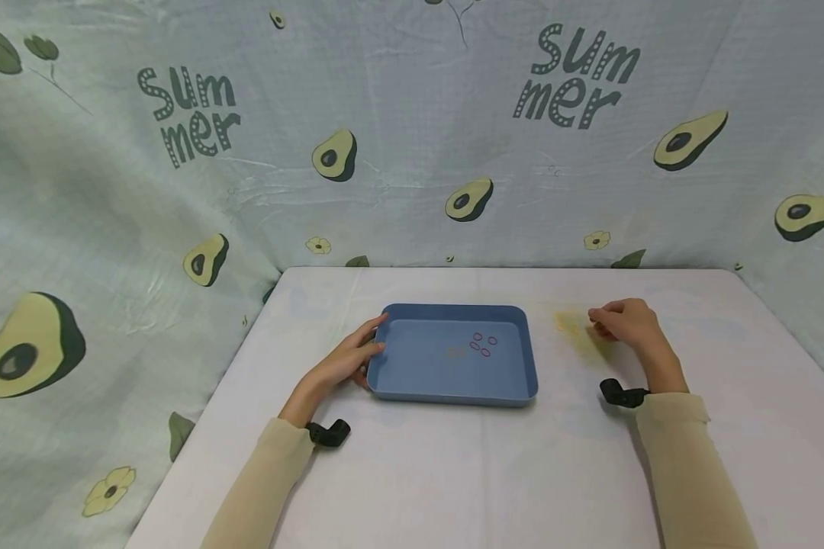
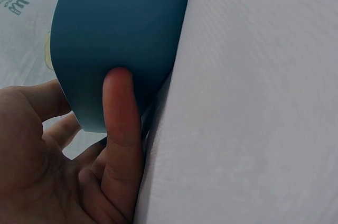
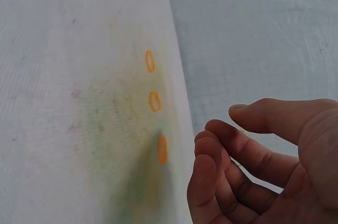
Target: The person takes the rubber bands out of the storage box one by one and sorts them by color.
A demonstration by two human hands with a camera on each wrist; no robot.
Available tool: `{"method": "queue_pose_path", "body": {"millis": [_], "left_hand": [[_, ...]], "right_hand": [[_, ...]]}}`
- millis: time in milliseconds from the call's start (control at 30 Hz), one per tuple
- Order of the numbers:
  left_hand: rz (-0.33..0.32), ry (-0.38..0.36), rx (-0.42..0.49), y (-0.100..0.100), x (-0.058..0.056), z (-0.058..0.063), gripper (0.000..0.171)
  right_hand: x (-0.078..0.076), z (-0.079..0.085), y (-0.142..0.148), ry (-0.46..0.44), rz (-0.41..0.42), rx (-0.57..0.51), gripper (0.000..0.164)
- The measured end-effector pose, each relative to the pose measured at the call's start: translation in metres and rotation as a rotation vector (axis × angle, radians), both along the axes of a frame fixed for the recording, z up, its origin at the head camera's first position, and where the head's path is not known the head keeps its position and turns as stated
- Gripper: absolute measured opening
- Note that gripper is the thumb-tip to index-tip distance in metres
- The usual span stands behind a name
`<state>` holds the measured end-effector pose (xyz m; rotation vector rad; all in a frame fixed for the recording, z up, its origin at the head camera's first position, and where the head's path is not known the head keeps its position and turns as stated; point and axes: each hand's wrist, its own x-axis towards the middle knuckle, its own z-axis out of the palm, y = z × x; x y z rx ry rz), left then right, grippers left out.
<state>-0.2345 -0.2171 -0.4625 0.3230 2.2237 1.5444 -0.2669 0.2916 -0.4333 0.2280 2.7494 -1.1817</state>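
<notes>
A blue rectangular tray (image 1: pixel 426 374) lies on the table. At its left end, my left hand (image 1: pixel 346 360) grips the side, with the thumb (image 2: pixel 121 110) pressed to the outer wall and other fingers up at the rim. Inside the tray are several small dark red loops (image 1: pixel 475 350) and a few faint orange loops (image 1: pixel 452 352). To the right of the tray, my right hand (image 1: pixel 625 322) hovers over a yellowish patch, fingers bent and thumb apart from the index finger. Nothing shows between them. Three small orange loops (image 3: pixel 160 150) lie on the table beside this hand.
A white cloth covers the table (image 1: pixel 419 473), with a yellow-green stain (image 1: pixel 577 329) right of the tray. Behind and to the left hangs a curtain (image 1: pixel 398 91) printed with avocados and lettering. A black wrist camera (image 1: pixel 329 433) sits on each arm.
</notes>
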Motion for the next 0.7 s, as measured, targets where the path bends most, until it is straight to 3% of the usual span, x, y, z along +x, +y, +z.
{"method": "queue_pose_path", "body": {"millis": [467, 700], "left_hand": [[-0.002, 0.006, -0.004, 0.0, 0.0, -0.002, 0.064], [0.01, -0.004, 0.001, 0.0, 0.0, -0.002, 0.063]], "right_hand": [[0.003, 0.01, -0.012, 0.054, 0.011, -0.048, 0.048], [0.005, 0.017, -0.02, 0.102, 0.084, -0.017, 0.048]]}}
